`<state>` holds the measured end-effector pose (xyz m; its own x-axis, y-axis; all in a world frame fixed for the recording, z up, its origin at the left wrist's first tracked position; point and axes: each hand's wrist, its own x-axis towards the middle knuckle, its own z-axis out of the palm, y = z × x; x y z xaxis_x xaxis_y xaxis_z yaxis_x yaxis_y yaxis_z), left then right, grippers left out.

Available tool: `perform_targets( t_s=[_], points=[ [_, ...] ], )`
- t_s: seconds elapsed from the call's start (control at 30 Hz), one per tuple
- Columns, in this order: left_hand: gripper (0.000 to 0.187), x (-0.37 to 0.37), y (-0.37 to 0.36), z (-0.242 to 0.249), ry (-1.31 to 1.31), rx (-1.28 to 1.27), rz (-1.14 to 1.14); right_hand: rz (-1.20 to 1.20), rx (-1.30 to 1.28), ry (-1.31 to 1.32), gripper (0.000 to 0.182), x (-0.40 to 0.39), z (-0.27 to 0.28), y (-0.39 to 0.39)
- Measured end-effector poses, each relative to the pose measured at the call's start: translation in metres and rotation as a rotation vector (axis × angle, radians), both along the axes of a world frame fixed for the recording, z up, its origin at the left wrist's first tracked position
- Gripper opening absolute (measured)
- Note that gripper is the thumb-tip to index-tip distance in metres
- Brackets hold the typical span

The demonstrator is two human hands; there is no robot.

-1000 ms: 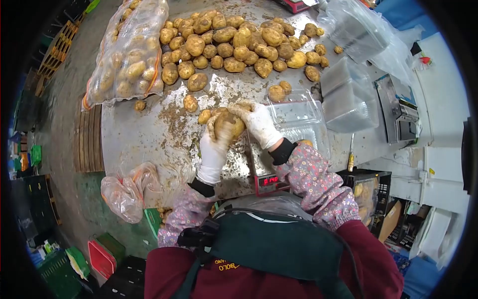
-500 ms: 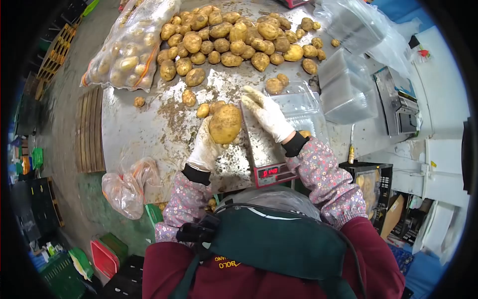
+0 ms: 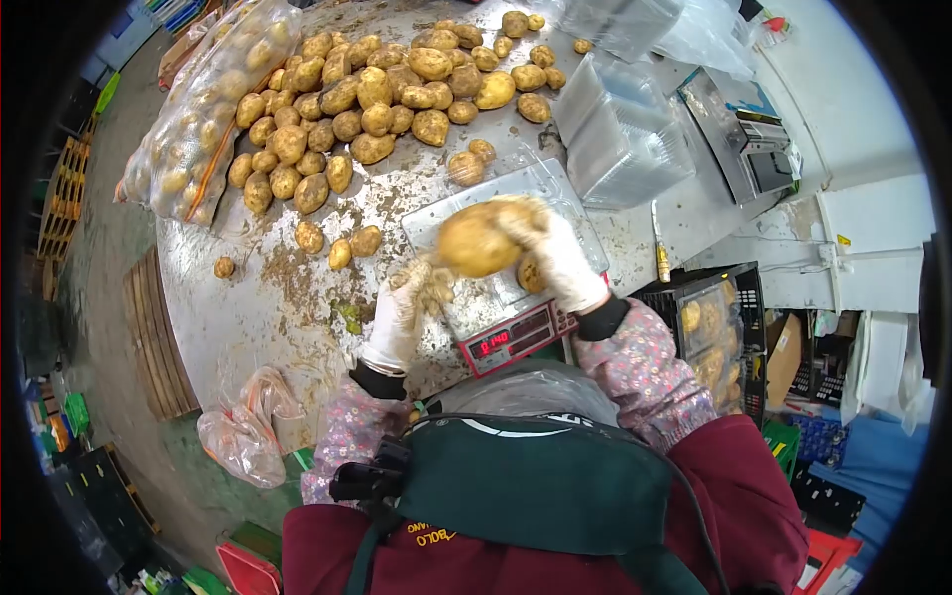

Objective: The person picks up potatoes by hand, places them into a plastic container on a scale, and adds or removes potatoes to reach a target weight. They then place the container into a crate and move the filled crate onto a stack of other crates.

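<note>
A large muddy potato (image 3: 476, 241) is held up over the weighing scale (image 3: 511, 342), with my gloved right hand (image 3: 555, 260) gripping its right end. My left hand (image 3: 397, 315), in a soiled white glove, is just below the potato's left end, its blurred fingers apart and free of it. On the scale lies a clear plastic punnet (image 3: 570, 198). A smaller potato (image 3: 532, 274) sits in it, partly covered by my right hand. The scale's red display reads 0.140.
A heap of potatoes (image 3: 377, 91) covers the far table, beside a mesh-like sack of potatoes (image 3: 203, 134). Stacked clear punnets (image 3: 625, 139) stand right of the scale, near a knife (image 3: 659, 243). A black crate (image 3: 749, 327) holds packed potatoes. Loose potatoes (image 3: 339, 253) lie left.
The large potato has passed from my left hand to my right and moved over the scale. My left hand has let go. The view has shifted, turning the table in frame.
</note>
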<state>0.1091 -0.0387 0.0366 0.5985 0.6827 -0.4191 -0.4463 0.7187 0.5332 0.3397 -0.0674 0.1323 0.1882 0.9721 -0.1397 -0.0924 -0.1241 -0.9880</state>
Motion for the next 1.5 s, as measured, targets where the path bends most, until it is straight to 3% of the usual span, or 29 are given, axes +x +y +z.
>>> perform_targets(
  t_s=[0.07, 0.13, 0.2, 0.23, 0.27, 0.33, 0.37, 0.4, 0.47, 0.53, 0.57, 0.63, 0.67, 0.7, 0.73, 0.77, 0.8, 0.87, 0.93, 1.03, 1.07, 1.13, 1.2, 1.27, 1.33, 1.4, 1.5],
  points=[
    [0.030, 0.015, -0.003, 0.022, 0.423, 0.406, 0.196, 0.023, -0.019, 0.001, 0.035, 0.031, -0.010, -0.003],
    [0.028, 0.026, -0.002, -0.006, 0.431, 0.440, 0.247, 0.068, -0.045, -0.046, 0.038, 0.047, -0.020, -0.007],
    [0.030, 0.048, -0.010, -0.017, 0.587, 0.773, 0.303, 0.212, -0.145, -0.434, 0.042, 0.052, -0.030, -0.010],
    [0.033, 0.056, -0.018, -0.019, 0.672, 0.804, 0.194, 0.266, -0.005, -0.521, 0.051, 0.068, -0.073, -0.011],
    [0.039, 0.061, -0.021, -0.006, 0.785, 0.906, 0.082, 0.282, 0.004, -0.514, 0.051, 0.062, -0.058, -0.008],
    [0.045, 0.079, -0.030, -0.031, 0.848, 1.019, 0.182, 0.197, -0.155, -0.966, 0.061, 0.045, -0.031, -0.012],
    [0.045, 0.081, -0.029, -0.021, 0.878, 1.033, 0.187, 0.176, -0.115, -1.270, 0.072, 0.042, -0.045, -0.012],
    [0.044, 0.083, -0.027, -0.024, 0.882, 0.978, 0.162, 0.075, -0.042, -1.395, 0.077, 0.036, -0.058, -0.016],
    [0.043, 0.081, -0.024, -0.020, 0.891, 1.038, 0.149, -0.071, -0.030, -1.325, 0.079, 0.025, -0.062, -0.022],
    [0.041, 0.073, -0.020, -0.022, 0.896, 1.115, 0.176, -0.028, -0.147, -1.224, 0.078, 0.024, -0.052, -0.020],
    [0.041, 0.067, -0.020, -0.021, 0.813, 0.980, 0.087, 0.000, -0.276, -1.124, 0.078, 0.025, -0.047, -0.018],
    [0.040, 0.050, -0.014, -0.007, 0.691, 0.707, -0.016, 0.049, -0.247, -1.193, 0.075, 0.032, -0.049, -0.014],
    [0.039, 0.044, -0.006, -0.023, 0.615, 0.677, 0.173, 0.092, -0.218, -1.262, 0.073, 0.034, -0.046, -0.010],
    [0.035, 0.027, 0.003, -0.039, 0.722, 0.767, 0.303, 0.107, -0.192, -1.281, 0.061, 0.037, -0.039, -0.009],
    [0.032, 0.003, 0.020, -0.042, 0.889, 1.017, 0.439, 0.115, -0.187, -1.281, 0.061, 0.044, -0.040, -0.008],
    [0.029, -0.015, 0.027, -0.034, 0.874, 0.747, 0.544, 0.122, -0.138, -1.350, 0.054, 0.054, -0.043, -0.006],
    [0.023, -0.042, 0.039, -0.037, 1.050, 0.771, 0.562, 0.128, -0.088, -1.416, 0.047, 0.065, -0.047, -0.005],
    [0.029, -0.085, 0.068, -0.082, 1.110, 0.742, 0.773, 0.074, -0.094, -1.572, 0.033, 0.078, -0.054, -0.008],
    [0.032, -0.121, 0.090, -0.106, 0.999, 0.635, 0.885, -0.006, -0.009, -1.527, 0.031, 0.080, -0.045, -0.009],
    [0.036, -0.158, 0.112, -0.125, 1.245, 0.675, 0.908, -0.184, 0.067, -1.312, 0.027, 0.072, -0.018, -0.004],
    [0.039, -0.153, 0.116, -0.113, 1.158, 0.668, 0.904, -0.198, 0.058, -1.202, 0.027, 0.073, -0.014, -0.004],
    [0.050, -0.128, 0.119, -0.080, 1.158, 0.639, 0.679, -0.212, -0.041, -0.783, 0.028, 0.072, -0.018, -0.005],
    [0.070, -0.102, 0.127, -0.054, 1.399, 0.737, 0.291, -0.201, -0.033, -0.674, 0.028, 0.060, -0.014, -0.004],
    [0.083, -0.073, 0.129, -0.073, 1.826, 0.931, 0.145, -0.184, -0.019, -0.562, 0.028, 0.049, -0.015, 0.001],
    [0.079, -0.050, 0.124, -0.075, 1.783, 1.045, -0.025, -0.178, 0.039, -0.515, 0.028, 0.040, -0.020, 0.007],
    [0.064, -0.029, 0.111, -0.073, 1.942, 1.077, -0.135, -0.149, 0.070, -0.544, 0.028, 0.032, -0.021, 0.012],
    [0.057, -0.035, 0.089, -0.087, 1.876, 1.147, -0.103, -0.090, 0.099, -0.618, 0.028, 0.019, -0.015, 0.019]
  ],
)
